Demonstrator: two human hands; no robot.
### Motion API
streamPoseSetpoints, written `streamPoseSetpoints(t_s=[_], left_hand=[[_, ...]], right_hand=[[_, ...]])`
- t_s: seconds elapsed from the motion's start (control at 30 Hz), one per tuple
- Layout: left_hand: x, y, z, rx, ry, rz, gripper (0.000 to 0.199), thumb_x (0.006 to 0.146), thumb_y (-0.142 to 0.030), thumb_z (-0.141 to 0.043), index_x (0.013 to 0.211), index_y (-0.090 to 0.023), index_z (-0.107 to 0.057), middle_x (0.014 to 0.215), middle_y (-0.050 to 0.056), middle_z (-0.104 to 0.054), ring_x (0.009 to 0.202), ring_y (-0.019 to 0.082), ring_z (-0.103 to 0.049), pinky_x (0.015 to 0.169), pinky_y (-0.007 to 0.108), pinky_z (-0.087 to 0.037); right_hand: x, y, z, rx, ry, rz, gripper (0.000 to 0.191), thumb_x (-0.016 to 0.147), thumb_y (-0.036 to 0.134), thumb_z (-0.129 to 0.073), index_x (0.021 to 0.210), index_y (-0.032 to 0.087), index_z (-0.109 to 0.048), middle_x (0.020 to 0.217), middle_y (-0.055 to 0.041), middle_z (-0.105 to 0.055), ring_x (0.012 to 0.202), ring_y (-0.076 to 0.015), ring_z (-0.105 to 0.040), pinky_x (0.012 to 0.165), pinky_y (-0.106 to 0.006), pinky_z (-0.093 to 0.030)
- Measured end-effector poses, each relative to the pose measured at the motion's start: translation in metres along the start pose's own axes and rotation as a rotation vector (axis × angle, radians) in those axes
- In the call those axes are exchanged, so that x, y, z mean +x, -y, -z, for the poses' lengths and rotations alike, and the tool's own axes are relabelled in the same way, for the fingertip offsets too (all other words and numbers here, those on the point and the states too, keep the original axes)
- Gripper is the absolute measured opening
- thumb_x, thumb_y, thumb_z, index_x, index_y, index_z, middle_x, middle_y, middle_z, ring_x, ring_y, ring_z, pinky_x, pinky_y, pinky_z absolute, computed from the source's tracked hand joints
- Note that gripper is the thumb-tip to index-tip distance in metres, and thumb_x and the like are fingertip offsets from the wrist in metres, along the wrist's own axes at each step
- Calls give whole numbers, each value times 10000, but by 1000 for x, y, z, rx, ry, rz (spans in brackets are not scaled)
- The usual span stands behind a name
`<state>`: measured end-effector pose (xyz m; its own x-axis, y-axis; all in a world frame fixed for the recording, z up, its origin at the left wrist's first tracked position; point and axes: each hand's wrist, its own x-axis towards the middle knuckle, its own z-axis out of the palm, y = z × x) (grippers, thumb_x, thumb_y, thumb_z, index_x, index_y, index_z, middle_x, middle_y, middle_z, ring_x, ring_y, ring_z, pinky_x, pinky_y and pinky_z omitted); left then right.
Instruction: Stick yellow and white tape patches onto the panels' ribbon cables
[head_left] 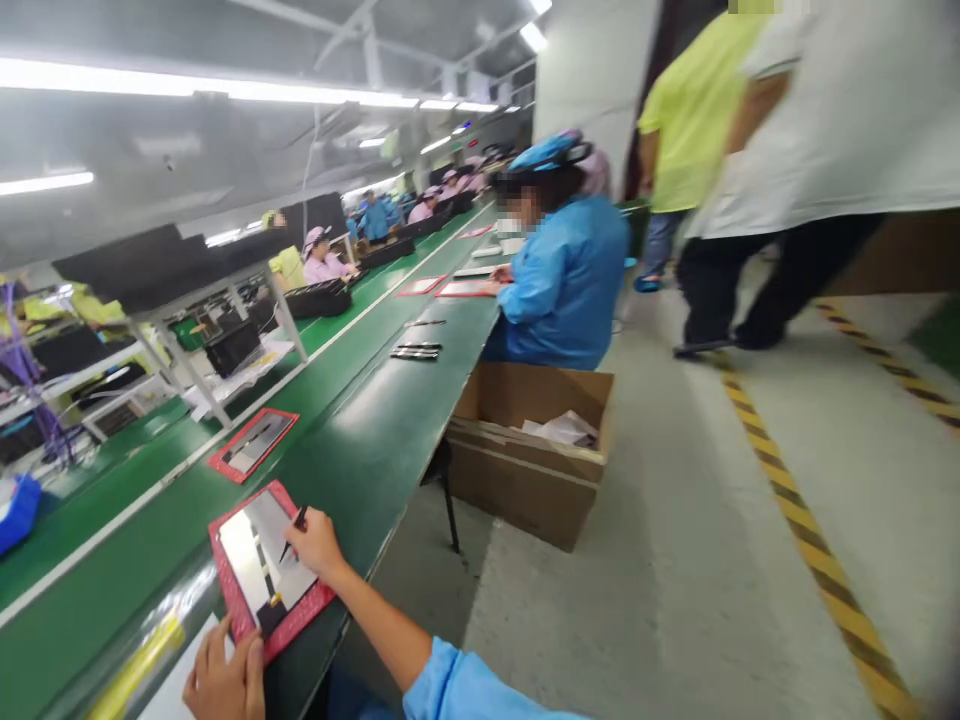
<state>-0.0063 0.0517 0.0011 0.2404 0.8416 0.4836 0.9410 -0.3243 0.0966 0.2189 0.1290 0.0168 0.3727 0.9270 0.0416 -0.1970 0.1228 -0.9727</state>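
Observation:
A flat panel with a shiny silver face [281,520] and a dark strip lies in a red padded tray [304,612] on the green bench. My right hand [319,545] is closed round a dark, thin pointed tool [292,535], its tip over the panel's right part. At the tray's near left corner is my left hand [225,675], its fingers close together by the edge; whether it grips anything is unclear. A white sheet [180,685] lies beside that hand.
A second red tray [255,445] sits on the green belt. Several dark slim items [416,350] lie further along. A cardboard box [525,480] stands beside the bench, near a seated person in blue [566,280]. People walk at the right. A yellow object [139,670] lies front left.

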Motion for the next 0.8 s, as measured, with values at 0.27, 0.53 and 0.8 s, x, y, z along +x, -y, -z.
streamPoseSetpoints(t_s=[0.27, 0.53, 0.8], left_hand=[[-43, 84, 64, -133, -15, 190, 513, 1031, -518, -450, 1076, -167, -822, 1237, 175, -770, 1203, 330, -703, 1101, 539, -545], [-91, 118, 84, -201, -47, 275, 337, 1050, -390, -578, 1114, -151, -806, 1209, 144, -794, 1188, 300, -734, 1107, 497, -555], [-108, 105, 96, -222, -198, 363, 165, 1006, -208, -692, 1115, -152, -801, 1096, 108, -816, 1042, 230, -777, 983, 384, -607]], right_hand=[[-9, -56, 30, 119, -40, -213, 318, 1072, 408, -701, 1242, 144, -657, 1126, -74, -671, 910, -187, -687, 786, -338, -639], [-15, -37, 54, 137, -136, -50, 415, 937, 511, -838, 931, 186, -580, 691, 25, -647, 506, -101, -585, 423, -156, -412], [-51, -22, -4, 63, 32, -7, 556, 759, 621, -955, 874, 191, -622, 737, -20, -712, 555, -127, -647, 464, -185, -494]])
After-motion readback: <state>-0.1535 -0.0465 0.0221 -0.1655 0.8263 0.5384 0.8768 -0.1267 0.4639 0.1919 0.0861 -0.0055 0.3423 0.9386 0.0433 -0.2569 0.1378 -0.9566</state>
